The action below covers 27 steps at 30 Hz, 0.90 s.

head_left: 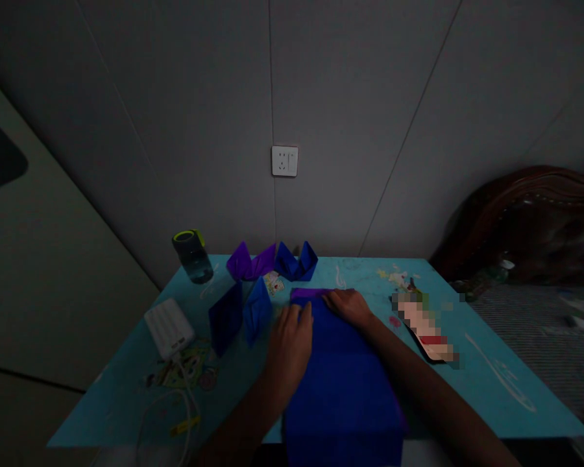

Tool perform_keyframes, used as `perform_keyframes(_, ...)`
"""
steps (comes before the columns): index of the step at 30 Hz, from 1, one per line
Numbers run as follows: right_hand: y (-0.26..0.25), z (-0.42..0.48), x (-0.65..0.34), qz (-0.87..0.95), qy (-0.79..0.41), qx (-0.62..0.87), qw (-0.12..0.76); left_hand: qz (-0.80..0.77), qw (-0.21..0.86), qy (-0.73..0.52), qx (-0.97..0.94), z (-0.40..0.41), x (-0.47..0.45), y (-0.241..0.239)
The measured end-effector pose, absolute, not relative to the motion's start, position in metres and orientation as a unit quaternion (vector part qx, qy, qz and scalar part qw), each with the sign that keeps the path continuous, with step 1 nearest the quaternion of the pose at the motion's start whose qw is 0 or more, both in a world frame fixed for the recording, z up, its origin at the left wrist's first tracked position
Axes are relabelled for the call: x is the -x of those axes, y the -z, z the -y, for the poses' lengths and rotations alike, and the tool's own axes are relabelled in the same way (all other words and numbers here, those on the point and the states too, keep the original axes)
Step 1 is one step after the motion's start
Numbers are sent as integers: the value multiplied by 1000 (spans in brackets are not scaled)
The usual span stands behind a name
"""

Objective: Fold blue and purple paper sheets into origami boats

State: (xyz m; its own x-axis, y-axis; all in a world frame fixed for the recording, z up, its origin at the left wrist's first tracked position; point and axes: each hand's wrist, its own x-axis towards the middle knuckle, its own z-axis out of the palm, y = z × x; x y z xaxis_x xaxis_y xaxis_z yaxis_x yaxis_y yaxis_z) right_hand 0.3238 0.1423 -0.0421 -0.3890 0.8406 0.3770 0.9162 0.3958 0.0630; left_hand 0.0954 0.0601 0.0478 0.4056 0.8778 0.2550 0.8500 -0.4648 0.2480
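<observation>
A large sheet of blue paper (343,383) lies lengthwise on the table, with purple showing along its far and right edges. Its near end reaches past the table's front edge. My right hand (349,306) is at the far purple edge, its fingers bent and pressed together on the paper. Along the sheet's left side rests my left hand (292,340), fingers slightly apart; its fingertips are dim. Left of it stand a folded blue paper piece (257,312) and a darker blue folded piece (226,319). Farther back sit a purple paper boat (251,262) and a blue paper boat (296,263).
A dark water bottle (193,257) stands at the back left of the turquoise table (496,363). Nearer lies a white power bank (170,329) with a white cable (189,383). A phone (425,331), partly pixelated, lies on the right. The wall (350,130) rises behind.
</observation>
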Motion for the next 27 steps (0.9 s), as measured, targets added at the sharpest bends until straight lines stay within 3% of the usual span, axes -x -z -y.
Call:
perform_keyframes(3, 43, -141, -326, 819, 115, 531, 182, -550, 42, -242, -798, -97, -104, -27)
perform_keyframes(6, 41, -138, -329, 806, 86, 547, 212, -483, 187, -307, -798, -121, -102, -7)
perform_keyframes(11, 21, -133, -340, 785, -9, 571, 242, -466, 255, -349, -772, -131, -97, 4)
perform_keyframes(19, -13, -110, -394, 757, -216, 558, 261, -514, 273, -453, -675, -129, -96, -7)
perform_keyframes(24, -19, -95, -404, 730, -199, 591, 278, -515, 287, -454, -668, -131, -103, -10)
perform_keyframes(27, -15, -102, -397, 709, -147, 623, 296, -523, 222, -439, -696, -131, -110, -12)
